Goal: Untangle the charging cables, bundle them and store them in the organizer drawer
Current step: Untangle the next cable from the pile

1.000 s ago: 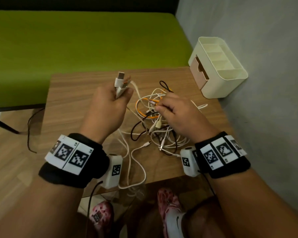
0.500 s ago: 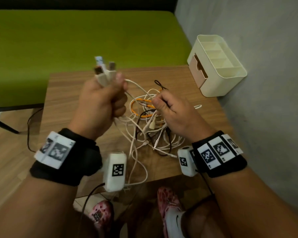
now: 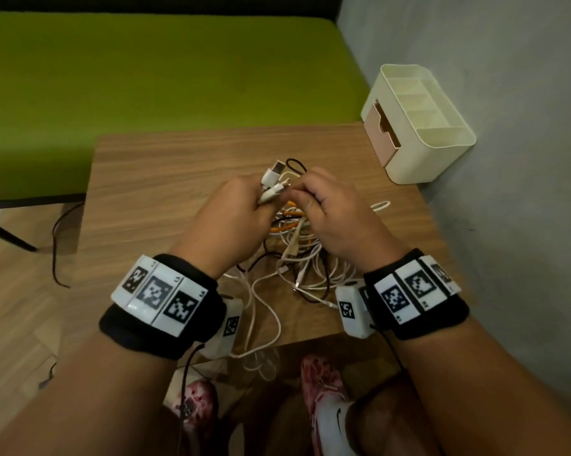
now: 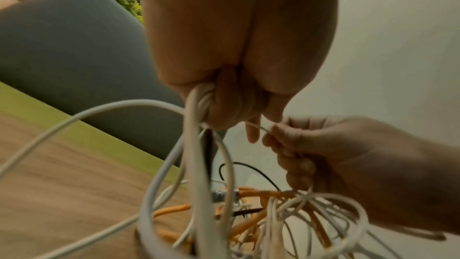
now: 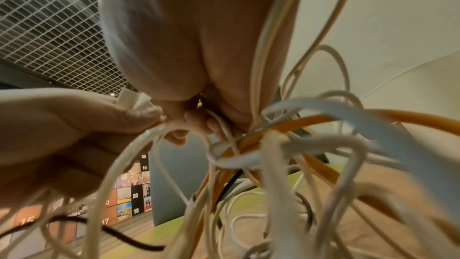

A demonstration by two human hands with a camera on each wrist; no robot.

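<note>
**Knots may tighten if the two hands pull apart too soon**

Plainly, the untangling is far from done. The left hand (image 3: 231, 212) has its fingers (image 4: 224, 105) curled tight around several white plugs (image 3: 272, 182) and their leads, the plug ends poking out above the knuckles. Just to its right, almost touching, the right hand (image 3: 330, 209) pinches a thin white strand (image 4: 259, 128) between thumb and forefinger, its other fingers curled over more loops. Below and between both sets of fingers hangs the tangle of cables (image 3: 297, 258), white, orange and black, part lifted and part on the tabletop (image 3: 165, 179). Pulling that strand while the left fist holds several ends at once would likely cinch the crossings instead of freeing them. One white loop (image 3: 261, 324) droops over the near edge, so a sharp tug could drag the pile off. Well beyond the right fingers, the organizer (image 3: 422, 126) stands with its drawer (image 3: 381, 130) slightly open, waiting.
</note>
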